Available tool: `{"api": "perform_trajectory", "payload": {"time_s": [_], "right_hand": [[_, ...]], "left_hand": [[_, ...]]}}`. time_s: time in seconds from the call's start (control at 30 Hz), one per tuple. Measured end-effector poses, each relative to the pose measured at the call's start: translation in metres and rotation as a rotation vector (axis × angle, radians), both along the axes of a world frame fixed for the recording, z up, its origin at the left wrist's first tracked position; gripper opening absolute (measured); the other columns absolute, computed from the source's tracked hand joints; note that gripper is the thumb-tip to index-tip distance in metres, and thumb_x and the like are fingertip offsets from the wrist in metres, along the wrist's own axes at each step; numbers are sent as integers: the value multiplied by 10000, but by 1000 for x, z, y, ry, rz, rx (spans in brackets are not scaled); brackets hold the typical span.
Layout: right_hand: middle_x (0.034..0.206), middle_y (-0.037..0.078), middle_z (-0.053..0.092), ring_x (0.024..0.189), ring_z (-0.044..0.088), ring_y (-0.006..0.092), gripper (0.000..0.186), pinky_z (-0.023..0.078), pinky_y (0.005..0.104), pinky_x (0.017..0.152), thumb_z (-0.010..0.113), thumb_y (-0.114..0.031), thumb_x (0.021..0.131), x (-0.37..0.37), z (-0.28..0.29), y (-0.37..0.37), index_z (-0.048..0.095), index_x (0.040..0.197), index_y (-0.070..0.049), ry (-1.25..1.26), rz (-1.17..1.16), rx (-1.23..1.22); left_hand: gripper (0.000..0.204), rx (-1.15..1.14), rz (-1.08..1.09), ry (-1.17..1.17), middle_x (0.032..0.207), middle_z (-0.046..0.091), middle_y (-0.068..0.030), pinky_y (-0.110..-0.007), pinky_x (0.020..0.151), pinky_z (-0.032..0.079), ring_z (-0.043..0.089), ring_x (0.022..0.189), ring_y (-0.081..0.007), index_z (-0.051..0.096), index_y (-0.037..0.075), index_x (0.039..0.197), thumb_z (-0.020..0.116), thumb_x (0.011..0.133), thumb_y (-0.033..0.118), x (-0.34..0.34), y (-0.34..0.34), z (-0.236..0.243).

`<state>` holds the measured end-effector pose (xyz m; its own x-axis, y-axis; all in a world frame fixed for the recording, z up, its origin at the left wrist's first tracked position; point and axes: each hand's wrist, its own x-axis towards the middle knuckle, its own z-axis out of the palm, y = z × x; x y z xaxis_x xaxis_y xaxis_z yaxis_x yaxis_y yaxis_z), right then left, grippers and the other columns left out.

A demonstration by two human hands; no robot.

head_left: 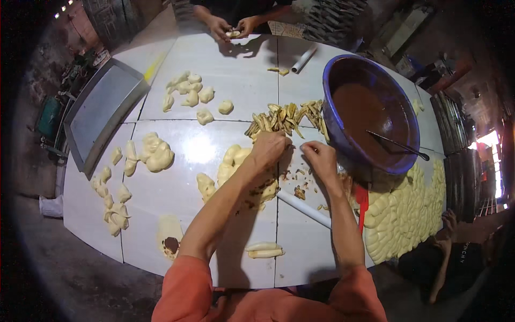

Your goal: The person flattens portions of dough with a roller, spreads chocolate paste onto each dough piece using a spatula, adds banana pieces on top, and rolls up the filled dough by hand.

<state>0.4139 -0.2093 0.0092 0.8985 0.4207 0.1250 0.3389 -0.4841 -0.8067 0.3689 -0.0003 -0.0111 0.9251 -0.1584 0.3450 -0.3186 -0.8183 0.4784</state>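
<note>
My left hand (270, 148) is curled, fingers closed, at the near edge of a heap of yellow banana strips (287, 118) on the white tiled table (214, 70). My right hand (321, 156) is beside it, fingers pinched together; what each hand holds is too small to tell. Under my left forearm lies a mound of pale dough pieces (236, 161). Crumbs and filling bits (298, 190) lie below my hands. A white rolling pin (307, 210) lies slanted under my right forearm.
A blue bowl of brown paste (370, 115) with a dark utensil (397, 144) stands at right. Filled dough pieces (407, 214) crowd the right edge. More dough lumps (153, 153) lie left, by a metal tray (102, 112). Another person's hands (230, 26) work at the far edge.
</note>
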Motion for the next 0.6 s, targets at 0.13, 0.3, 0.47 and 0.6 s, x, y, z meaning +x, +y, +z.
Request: {"api": "perform_trajectory", "payload": {"time_s": [0.13, 0.3, 0.47, 0.6], "right_hand": [[837, 29, 709, 722, 666, 109, 201, 562, 265, 684, 758, -180, 953, -8, 18, -10, 762, 1017, 11, 493, -186, 309], [886, 37, 685, 784, 682, 116, 187, 585, 254, 703, 752, -125, 952, -39, 33, -11, 697, 1086, -5, 552, -165, 504], [1006, 71, 681, 912, 718, 158, 197, 602, 281, 800, 730, -76, 938, -124, 58, 7, 659, 1106, -1, 605, -103, 507], [946, 93, 718, 881, 736, 173, 171, 615, 282, 769, 716, -44, 929, -223, 66, 52, 655, 1081, 7, 800, -63, 437]], "left_hand": [[177, 57, 51, -56, 741, 703, -168, -473, 585, 548, 717, 676, -354, 740, 111, 981, 657, 886, 236, -10, -12, 16], [441, 17, 125, 144, 886, 730, -204, -469, 686, 569, 727, 806, -369, 647, 114, 1322, 688, 888, 181, -45, 4, 48], [443, -111, 44, -90, 1100, 746, -143, -462, 775, 576, 723, 946, -361, 645, 153, 1340, 692, 907, 78, -128, 65, 66], [319, -176, 237, 20, 1082, 749, -105, -382, 717, 582, 734, 896, -273, 712, 108, 1207, 757, 891, 108, -262, 134, 87]]}}
